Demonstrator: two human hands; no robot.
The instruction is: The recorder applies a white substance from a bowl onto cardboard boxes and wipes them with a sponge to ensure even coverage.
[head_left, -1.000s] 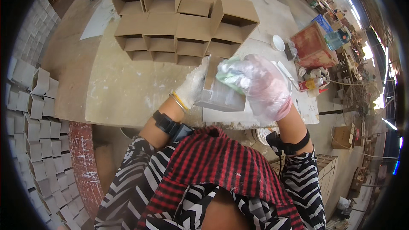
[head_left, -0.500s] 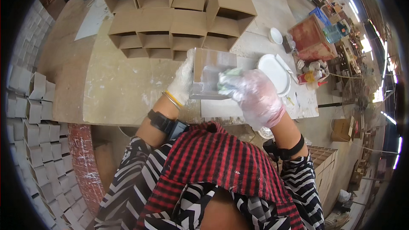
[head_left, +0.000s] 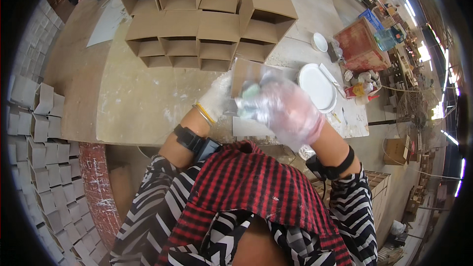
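Now the right hand (head_left: 289, 110), clutching a greenish cloth (head_left: 251, 91), sits farther toward nine o'clock, hiding more of the box (head_left: 242, 73) the left hand (head_left: 219, 95) grips.

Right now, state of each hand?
Left hand: closed, holding the cardboard box by its left side.
Right hand: closed on a pale-green wad at the box; blurred.
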